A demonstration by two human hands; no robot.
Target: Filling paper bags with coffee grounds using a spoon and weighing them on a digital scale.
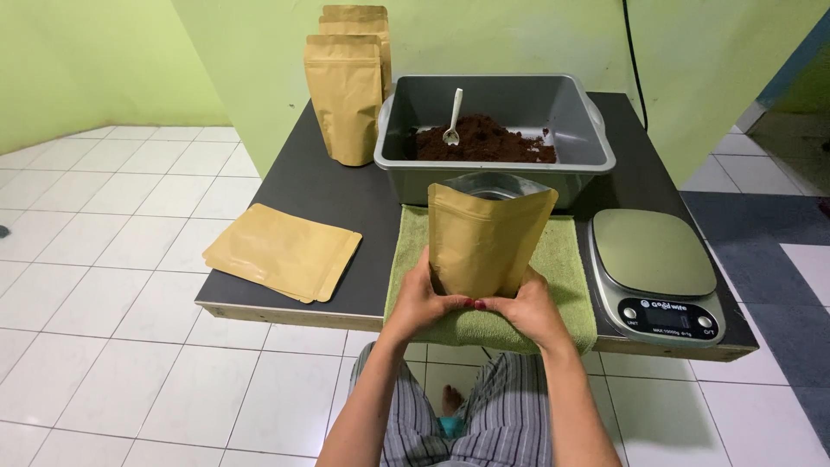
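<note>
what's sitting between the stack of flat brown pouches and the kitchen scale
In the head view, the green towel lies there, and on it stands an open brown pouch, held at its base by the left hand and right hand.

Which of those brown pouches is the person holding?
Start at the grey tub of dark powder; a green towel lies before it. There, both hands grip an upright brown pouch, the only one with its top open.

One head-worn view only, looking steeply down and forward over the dark surface (346,195) from close range. The person's own forearms rise from the bottom edge; green wall fills the top, tiled floor (104,259) the left.
</note>
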